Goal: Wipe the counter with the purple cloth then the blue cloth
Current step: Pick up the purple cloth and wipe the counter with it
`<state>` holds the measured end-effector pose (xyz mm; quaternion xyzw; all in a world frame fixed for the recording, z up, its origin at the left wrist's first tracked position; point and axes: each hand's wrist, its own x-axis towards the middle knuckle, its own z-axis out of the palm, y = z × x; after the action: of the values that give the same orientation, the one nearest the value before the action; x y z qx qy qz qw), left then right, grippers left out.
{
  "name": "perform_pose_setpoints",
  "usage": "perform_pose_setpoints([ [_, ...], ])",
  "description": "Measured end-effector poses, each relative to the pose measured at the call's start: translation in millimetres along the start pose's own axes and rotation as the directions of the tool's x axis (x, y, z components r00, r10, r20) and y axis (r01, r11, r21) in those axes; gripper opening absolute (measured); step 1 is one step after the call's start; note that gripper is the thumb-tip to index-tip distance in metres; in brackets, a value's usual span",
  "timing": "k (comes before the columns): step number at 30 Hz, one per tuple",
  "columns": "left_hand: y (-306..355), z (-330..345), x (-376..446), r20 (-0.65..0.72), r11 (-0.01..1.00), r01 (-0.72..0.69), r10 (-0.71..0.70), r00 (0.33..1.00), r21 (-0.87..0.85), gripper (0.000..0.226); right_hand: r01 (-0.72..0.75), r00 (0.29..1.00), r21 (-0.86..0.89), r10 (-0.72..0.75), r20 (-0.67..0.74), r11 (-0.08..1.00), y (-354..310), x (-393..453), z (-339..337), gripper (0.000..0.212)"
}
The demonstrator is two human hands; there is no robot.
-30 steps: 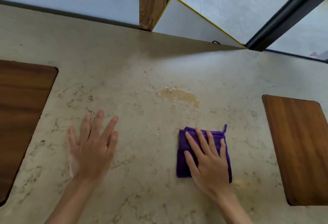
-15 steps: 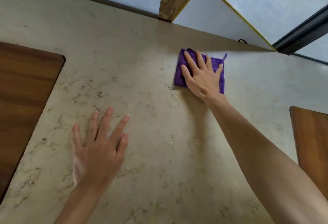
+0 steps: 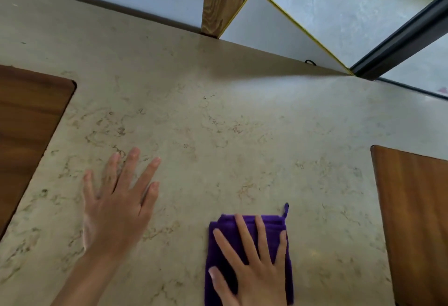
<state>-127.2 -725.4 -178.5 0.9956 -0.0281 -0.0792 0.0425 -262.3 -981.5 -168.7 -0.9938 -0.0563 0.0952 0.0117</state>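
Note:
The folded purple cloth (image 3: 272,222) lies flat on the beige marble counter (image 3: 218,123), close to the near edge and right of centre. My right hand (image 3: 254,269) presses down on it with fingers spread, covering most of the cloth. A small loop sticks up from the cloth's far right corner. My left hand (image 3: 116,208) rests palm down on the bare counter to the left, fingers apart, holding nothing. No blue cloth is in view. The counter in front of the cloth shows no stain.
A dark wooden inset panel (image 3: 24,123) sits in the counter at the left, and another wooden panel (image 3: 417,208) at the right. A wooden post (image 3: 223,0) rises at the counter's far edge. Beyond it are a white board with yellow trim and floor.
My right hand pushed the purple cloth over the yellowish spill to the far edge, then pulled it back near me. The spill no longer shows. My left hand stayed put.

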Motion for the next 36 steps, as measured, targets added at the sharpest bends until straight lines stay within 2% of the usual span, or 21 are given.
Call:
perform_pose_setpoints([
  [4, -1, 4, -1, -0.007, 1.000, 0.007, -0.007, 1.000, 0.016, 0.056, 0.008, 0.999, -0.043, -0.007, 0.035, 0.999, 7, -10, 4, 0.072],
  [8, -2, 7, 3, -0.029, 0.999, -0.015, 0.017, 0.999, 0.051, 0.057, -0.025, 1.000, 0.099, 0.026, -0.016, 0.995, 15, 25, -9, 0.065],
  [11, -2, 9, 1, -0.059, 0.997, -0.037, 0.040, 0.997, 0.066, 0.057, -0.083, 0.992, 0.128, 0.094, -0.085, 0.988, 40, 98, -27, 0.059],
  [17, -4, 16, 3, -0.122, 0.998, -0.018, 0.025, 0.992, 0.060, 0.055, -0.202, 0.975, 0.167, 0.214, -0.057, 0.965, 111, 283, -60, 0.060],
  [21, -5, 23, 4, -0.170, 0.998, -0.012, 0.021, 0.985, 0.056, 0.055, -0.198, 0.976, 0.182, 0.210, -0.051, 0.963, 129, 328, -73, 0.062],
  [27, -9, 30, 7, -0.238, 0.997, -0.016, 0.034, 0.971, 0.079, 0.054, -0.203, 0.973, 0.225, 0.222, -0.067, 0.953, 118, 288, -60, 0.061],
  [33, -5, 30, 4, -0.250, 1.000, -0.014, 0.020, 0.968, 0.025, 0.052, -0.212, 0.962, 0.144, 0.232, -0.142, 0.967, 88, 133, -24, 0.059],
  [36, -1, 27, 2, -0.220, 1.000, 0.004, -0.010, 0.975, -0.027, 0.052, -0.229, 0.963, 0.133, 0.245, -0.112, 0.964, 60, 41, -9, 0.058],
])
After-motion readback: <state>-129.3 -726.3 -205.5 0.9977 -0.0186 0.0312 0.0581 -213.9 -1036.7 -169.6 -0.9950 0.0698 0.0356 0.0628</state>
